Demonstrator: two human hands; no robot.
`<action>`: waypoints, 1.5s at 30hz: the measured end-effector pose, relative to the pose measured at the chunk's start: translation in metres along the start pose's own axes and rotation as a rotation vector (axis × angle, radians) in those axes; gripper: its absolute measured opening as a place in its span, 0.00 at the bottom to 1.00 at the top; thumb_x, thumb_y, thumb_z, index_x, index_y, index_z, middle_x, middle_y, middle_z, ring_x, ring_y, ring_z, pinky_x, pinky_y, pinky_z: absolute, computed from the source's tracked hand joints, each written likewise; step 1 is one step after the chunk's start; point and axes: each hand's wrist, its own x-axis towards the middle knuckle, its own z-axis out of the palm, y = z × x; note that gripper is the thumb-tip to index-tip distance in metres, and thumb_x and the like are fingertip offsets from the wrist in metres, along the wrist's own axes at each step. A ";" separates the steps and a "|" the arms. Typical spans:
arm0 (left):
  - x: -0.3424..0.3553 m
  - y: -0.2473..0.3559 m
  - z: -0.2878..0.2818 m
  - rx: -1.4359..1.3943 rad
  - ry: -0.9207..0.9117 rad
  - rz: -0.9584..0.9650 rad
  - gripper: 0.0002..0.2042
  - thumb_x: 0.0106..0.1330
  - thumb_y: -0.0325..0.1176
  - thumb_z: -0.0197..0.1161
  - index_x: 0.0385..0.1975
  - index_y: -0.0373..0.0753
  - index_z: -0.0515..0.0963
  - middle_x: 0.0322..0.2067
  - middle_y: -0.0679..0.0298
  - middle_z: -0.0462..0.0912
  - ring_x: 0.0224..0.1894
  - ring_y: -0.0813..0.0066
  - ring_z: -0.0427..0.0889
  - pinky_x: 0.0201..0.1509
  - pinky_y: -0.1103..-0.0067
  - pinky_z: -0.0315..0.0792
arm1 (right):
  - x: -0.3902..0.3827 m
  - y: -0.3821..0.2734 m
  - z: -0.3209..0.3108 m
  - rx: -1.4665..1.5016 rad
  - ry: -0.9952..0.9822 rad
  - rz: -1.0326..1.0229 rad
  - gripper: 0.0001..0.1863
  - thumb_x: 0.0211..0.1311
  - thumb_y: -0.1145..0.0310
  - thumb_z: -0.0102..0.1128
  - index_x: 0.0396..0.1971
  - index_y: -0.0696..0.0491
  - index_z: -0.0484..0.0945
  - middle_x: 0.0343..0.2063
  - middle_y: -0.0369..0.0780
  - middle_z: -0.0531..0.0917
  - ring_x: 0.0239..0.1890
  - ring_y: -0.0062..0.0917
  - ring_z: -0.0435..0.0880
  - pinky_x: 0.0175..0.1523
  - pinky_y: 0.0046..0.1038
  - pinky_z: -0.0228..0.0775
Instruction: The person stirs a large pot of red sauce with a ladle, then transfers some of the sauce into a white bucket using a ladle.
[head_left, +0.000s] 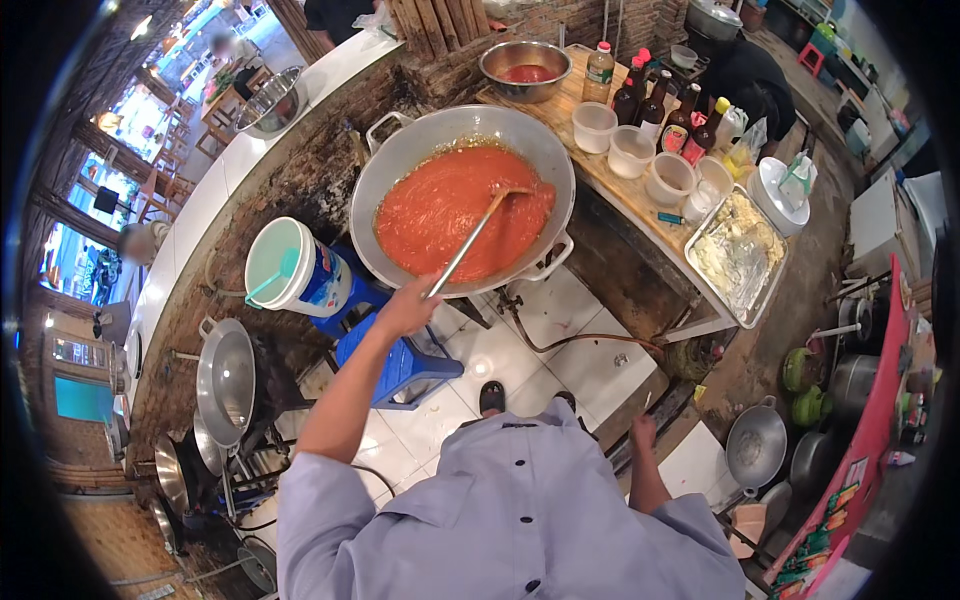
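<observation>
well, watching the head view from afar, i judge that a hasty sweep could slop red sauce (430, 215) over the rim of the wide metal pan (363, 215), and a slack grip could let the stirrer (467, 242) slide in. the left hand (405, 308) curls its fingers around the near end of the stirrer, whose wooden head (513, 190) lies in the sauce ahead of them and to their right; the right hand (643, 433) hangs well apart from the pan, too small in view for me to tell whether its fingers pinch anything.
</observation>
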 end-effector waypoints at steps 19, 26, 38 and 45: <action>-0.086 0.019 -0.073 0.347 0.062 -0.062 0.19 0.61 0.32 0.56 0.53 0.44 0.70 0.42 0.48 0.79 0.46 0.48 0.77 0.49 0.63 0.70 | 0.015 -0.337 0.041 -0.674 -0.148 -1.391 0.15 0.61 0.59 0.53 0.42 0.52 0.80 0.40 0.43 0.81 0.55 0.31 0.71 0.66 0.40 0.53; 0.004 0.005 -0.015 0.341 0.236 -0.162 0.20 0.60 0.31 0.53 0.55 0.46 0.68 0.37 0.44 0.79 0.43 0.45 0.78 0.47 0.59 0.71 | -0.058 -0.348 0.021 -0.526 -0.243 -1.114 0.22 0.56 0.55 0.58 0.46 0.54 0.76 0.26 0.45 0.81 0.35 0.37 0.81 0.44 0.38 0.72; 0.038 0.014 0.050 0.078 0.138 -0.124 0.27 0.61 0.33 0.47 0.63 0.41 0.55 0.42 0.37 0.76 0.48 0.43 0.76 0.52 0.58 0.68 | -0.066 -0.324 0.006 -0.521 -0.999 -0.639 0.33 0.59 0.46 0.55 0.59 0.50 0.67 0.49 0.49 0.77 0.49 0.34 0.77 0.56 0.32 0.66; -0.095 0.032 -0.062 0.273 0.047 -0.145 0.23 0.65 0.36 0.51 0.61 0.58 0.63 0.43 0.52 0.80 0.45 0.52 0.79 0.50 0.64 0.71 | 0.096 0.170 0.016 -0.226 -0.590 0.135 0.25 0.56 0.57 0.57 0.49 0.58 0.73 0.42 0.46 0.78 0.30 0.34 0.81 0.28 0.34 0.76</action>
